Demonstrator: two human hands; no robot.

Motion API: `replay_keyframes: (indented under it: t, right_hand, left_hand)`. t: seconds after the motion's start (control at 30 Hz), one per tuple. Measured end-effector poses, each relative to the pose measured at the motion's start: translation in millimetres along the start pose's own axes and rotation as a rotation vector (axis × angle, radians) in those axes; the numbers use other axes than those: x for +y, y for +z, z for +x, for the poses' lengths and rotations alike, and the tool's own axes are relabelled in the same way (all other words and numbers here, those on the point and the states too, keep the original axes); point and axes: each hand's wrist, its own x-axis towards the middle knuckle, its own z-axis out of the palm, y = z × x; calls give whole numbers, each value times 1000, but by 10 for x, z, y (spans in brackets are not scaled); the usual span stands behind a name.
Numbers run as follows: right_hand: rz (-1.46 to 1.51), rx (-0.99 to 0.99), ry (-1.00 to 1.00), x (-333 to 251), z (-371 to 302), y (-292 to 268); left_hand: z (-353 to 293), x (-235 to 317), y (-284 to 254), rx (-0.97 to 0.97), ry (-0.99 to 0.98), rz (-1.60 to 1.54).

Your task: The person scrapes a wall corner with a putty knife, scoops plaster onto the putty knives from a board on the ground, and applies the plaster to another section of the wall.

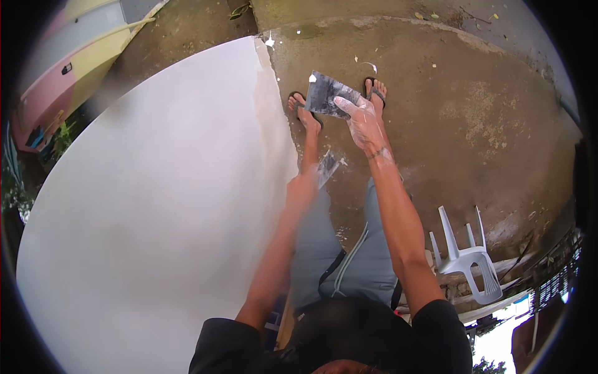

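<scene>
A wide, dark, flat filler plate (pixel 330 95) smeared with white paste is held out in front of me. My right hand (pixel 363 123), coated in white paste, is closed on its near right edge, with the thumb lying on its face. Closer to my body, my left hand (pixel 301 192) is closed round a small putty knife (pixel 328 168) with whitish smears on its blade. Motion blurs this hand, and the knife's handle is hidden in it. Just left of it stands a smooth white wall (pixel 156 187), with a beige, rougher strip (pixel 269 118) along its right edge.
My sandalled feet (pixel 306 113) stand on a brown, wet-looking concrete floor (pixel 423 118) with white splashes. To the right, a white plastic chair (pixel 467 258) lies tipped over. A pink and yellow painted wall (pixel 81 75) shows at the far left.
</scene>
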Motion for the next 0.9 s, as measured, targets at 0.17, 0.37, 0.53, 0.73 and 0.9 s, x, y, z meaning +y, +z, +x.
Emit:
replay_keyframes:
  t: [0.17, 0.37, 0.53, 0.73, 0.9]
  right_hand:
    - [-186, 41, 93, 1338, 1154, -148]
    - [-480, 129, 79, 2808, 2229, -1]
    - [-712, 226, -250, 3486, 2639, 362]
    - [-740, 246, -444, 3747, 2843, 629]
    - [-857, 231, -550, 3671, 2719, 1039]
  left_hand:
    - [1169, -509, 1425, -318, 48, 118]
    - [1440, -878, 2396, -363, 144, 86]
    - [1468, -785, 2526, -301, 172, 81]
    - [1459, -599, 2466, -204, 191, 69]
    - [1424, -530, 2450, 33, 166, 69]
